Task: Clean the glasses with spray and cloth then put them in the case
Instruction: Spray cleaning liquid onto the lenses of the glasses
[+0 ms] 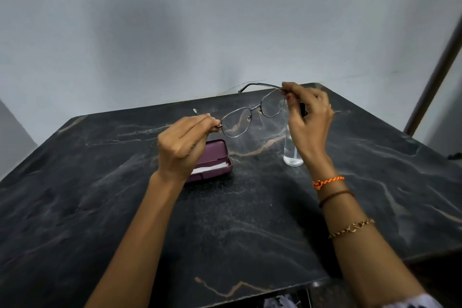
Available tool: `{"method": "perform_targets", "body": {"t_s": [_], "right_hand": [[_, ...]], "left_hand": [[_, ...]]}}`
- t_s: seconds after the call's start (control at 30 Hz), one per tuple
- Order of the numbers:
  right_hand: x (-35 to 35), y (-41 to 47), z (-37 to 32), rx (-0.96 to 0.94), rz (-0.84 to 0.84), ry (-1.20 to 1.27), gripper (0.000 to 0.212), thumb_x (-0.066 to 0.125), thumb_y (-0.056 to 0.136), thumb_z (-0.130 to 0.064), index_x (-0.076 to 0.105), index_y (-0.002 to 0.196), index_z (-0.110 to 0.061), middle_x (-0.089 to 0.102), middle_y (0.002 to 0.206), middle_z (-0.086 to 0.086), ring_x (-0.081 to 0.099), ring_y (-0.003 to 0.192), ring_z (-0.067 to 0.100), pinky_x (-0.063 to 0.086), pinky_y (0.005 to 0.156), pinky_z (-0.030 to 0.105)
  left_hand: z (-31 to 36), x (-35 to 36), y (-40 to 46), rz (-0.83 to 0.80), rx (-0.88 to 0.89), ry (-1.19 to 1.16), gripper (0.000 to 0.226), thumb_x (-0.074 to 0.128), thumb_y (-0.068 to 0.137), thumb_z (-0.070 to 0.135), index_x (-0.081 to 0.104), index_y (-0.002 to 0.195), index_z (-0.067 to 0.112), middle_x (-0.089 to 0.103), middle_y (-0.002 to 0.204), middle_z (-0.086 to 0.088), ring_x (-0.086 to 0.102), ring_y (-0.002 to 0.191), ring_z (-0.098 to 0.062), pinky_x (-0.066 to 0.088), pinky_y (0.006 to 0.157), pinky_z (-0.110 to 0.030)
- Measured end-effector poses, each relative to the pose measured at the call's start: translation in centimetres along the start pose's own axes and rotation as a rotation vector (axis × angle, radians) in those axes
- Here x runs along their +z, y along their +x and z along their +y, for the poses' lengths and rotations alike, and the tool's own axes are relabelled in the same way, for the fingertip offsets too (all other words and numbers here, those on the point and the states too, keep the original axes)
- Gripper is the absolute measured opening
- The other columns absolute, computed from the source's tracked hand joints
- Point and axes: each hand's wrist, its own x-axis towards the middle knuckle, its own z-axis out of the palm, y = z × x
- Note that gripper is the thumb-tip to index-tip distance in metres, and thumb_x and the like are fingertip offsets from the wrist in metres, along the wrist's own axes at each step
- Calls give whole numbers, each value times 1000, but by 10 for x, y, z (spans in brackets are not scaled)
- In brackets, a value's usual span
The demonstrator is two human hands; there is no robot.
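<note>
Above marble table [250,220] | wire-rimmed glasses [252,117] pinched, both hands | hinges seemingly

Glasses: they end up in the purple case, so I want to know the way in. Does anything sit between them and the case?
Partly. The glasses are held in the air by both hands. The left hand hangs above the open case, and a white cloth lies inside it.

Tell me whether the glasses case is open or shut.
Open: the case lid stands raised, and a white cloth shows inside.
</note>
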Motion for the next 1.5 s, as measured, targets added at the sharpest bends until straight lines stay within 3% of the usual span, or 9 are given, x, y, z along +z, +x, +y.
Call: {"method": "perform_targets", "body": {"t_s": [0.1,0.23,0.33,0.47,0.7,0.77,0.9,1.07,1.5], "right_hand": [[-4,1,8,51,-2,-67,27,54,85,-17,66,109,-16,71,97,-2,53,98,18,44,85,43],[-12,-13,29,-7,-101,-254,43,48,83,-38,57,120,-16,65,110,7,55,100,24,38,82,33],[-9,-29,42,44,-222,-248,58,59,84,-28,37,136,-13,52,125,14,52,106,23,42,86,32],[-4,-38,45,20,-193,-166,69,61,84,-15,24,142,-14,49,128,17,46,102,10,30,82,9],[3,-32,49,-57,-167,-125,70,62,79,-4,29,140,-14,58,115,20,57,83,21,46,67,18],[4,-27,51,-124,-178,-116,70,63,74,-2,33,136,-13,61,108,20,60,74,26,51,59,30],[6,-16,50,-248,-156,-182,64,62,66,-9,38,125,-16,68,93,19,64,60,32,50,49,28],[18,-12,25,-309,-135,-145,61,65,66,-9,41,122,-16,71,95,17,68,70,30,54,53,28],[14,-13,9,-375,-226,-146,61,68,67,-6,42,122,-14,71,92,17,67,65,27,55,47,31]], "left_hand": [[1,2,-2,36,-51,-18,5,68,74,-5,71,76,-8,71,71,-17,67,69,-23,53,68,-27],[-1,4,-6,66,-164,-56,7,67,74,-3,70,76,-9,70,71,-18,66,70,-21,54,65,-27],[-2,5,-5,93,-241,-89,7,67,74,-3,70,76,-9,70,70,-17,65,69,-17,54,67,-19],[-6,9,-4,117,-302,-101,5,70,73,-6,70,77,-9,70,71,-16,64,67,-16,52,70,-15],[-12,24,5,115,-377,-162,14,64,76,3,69,78,-9,70,71,-18,66,67,-17,54,66,-18],[-18,33,8,134,-349,-151,6,68,73,-3,70,76,-8,70,70,-16,64,67,-12,52,68,-13],[-27,51,12,144,-343,-143,12,70,65,-15,70,75,-8,70,68,-15,61,70,-6,51,70,-8],[-27,68,11,113,-324,-175,8,70,67,-12,70,74,-8,70,69,-16,66,66,-18,54,62,-24],[-29,73,0,116,-338,-176,4,68,72,-5,70,73,-8,70,69,-17,66,64,-20,54,60,-27]]}}
